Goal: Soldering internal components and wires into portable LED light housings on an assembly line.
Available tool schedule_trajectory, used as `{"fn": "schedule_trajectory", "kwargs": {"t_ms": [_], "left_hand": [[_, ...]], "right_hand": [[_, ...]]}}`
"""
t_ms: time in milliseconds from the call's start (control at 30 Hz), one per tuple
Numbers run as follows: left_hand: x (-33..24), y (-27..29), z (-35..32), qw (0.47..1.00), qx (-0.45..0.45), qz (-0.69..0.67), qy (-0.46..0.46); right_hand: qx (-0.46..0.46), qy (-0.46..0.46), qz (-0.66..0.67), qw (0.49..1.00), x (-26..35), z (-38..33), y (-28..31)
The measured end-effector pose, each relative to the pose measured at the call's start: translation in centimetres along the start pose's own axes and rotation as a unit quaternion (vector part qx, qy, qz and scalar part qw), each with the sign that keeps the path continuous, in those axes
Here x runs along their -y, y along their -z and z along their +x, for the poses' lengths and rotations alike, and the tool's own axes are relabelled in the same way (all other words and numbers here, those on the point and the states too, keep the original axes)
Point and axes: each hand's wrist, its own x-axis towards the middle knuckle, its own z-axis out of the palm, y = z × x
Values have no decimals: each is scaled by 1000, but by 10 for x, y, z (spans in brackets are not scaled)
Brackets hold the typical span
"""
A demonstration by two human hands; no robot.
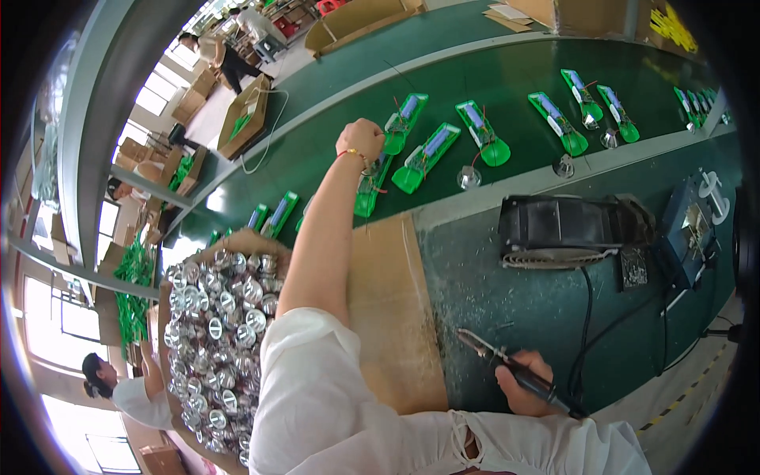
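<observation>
At the far left, a co-worker in white (142, 396) sits beside a pile of green parts (134, 285). Next comes a big heap of silver cups (214, 340) in brown cardboard, just left of the person's outstretched forearm. The left hand (362, 140) is over the dark green line, at the left edge of a green casing (402, 127) bearing a blue cylinder and wires; its grip is curled nearly closed, but I cannot tell whether it has hold of the casing. More green casings (483, 134) lie off to the right, some with a silver cup (469, 177) beside them. Below, a cardboard sheet (392, 309) covers part of the counter (475, 269). The right hand's (526, 385) grip is wrapped around a black-handled soldering iron (546, 388) — tip pointing up and left, above the counter. Further right stand a black appliance (562, 226) and a pale spool (714, 198).
</observation>
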Motion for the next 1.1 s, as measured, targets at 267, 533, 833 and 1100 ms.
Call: {"fn": "schedule_trajectory", "kwargs": {"t_ms": [267, 533, 833, 1100], "left_hand": [[-35, -11, -3, 966, -238, -68, -77], [-80, -34, -74, 989, 19, 33, -141], [-71, 25, -269, 997, 12, -69, -15], [-57, 53, -436, 980, -169, -95, 54]], "right_hand": [[-25, 63, 29, 997, 2, 9, -3], [-54, -81, 4, 995, -1, -6, -3], [-54, 38, -11, 998, -23, -1, -6], [-57, -15, 97, 994, 2, 6, -14]]}}
